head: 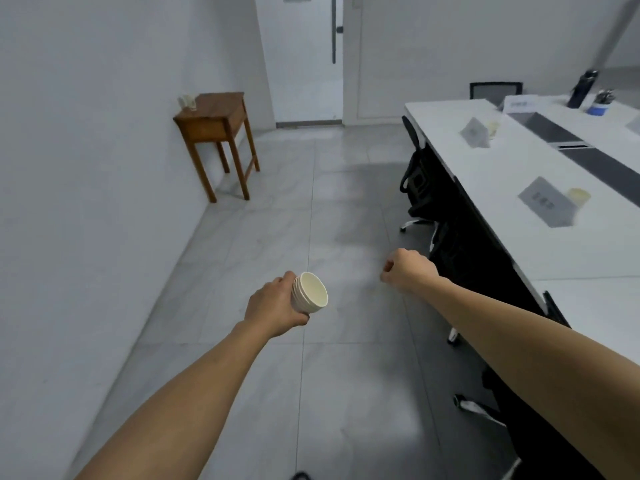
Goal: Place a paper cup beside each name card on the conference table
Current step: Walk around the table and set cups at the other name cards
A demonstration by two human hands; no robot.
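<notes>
My left hand grips a stack of white paper cups tipped on its side, mouth facing right, over the grey floor. My right hand is a loose fist with nothing in it, just left of the white conference table. On the table a near name card has a paper cup right beside it. A farther name card also has a cup next to it. A third name card stands at the table's far end.
Black office chairs are tucked along the table's left side. A wooden side table stands against the left wall, with a door beyond. A dark bottle and a blue pen holder sit on the table's far right.
</notes>
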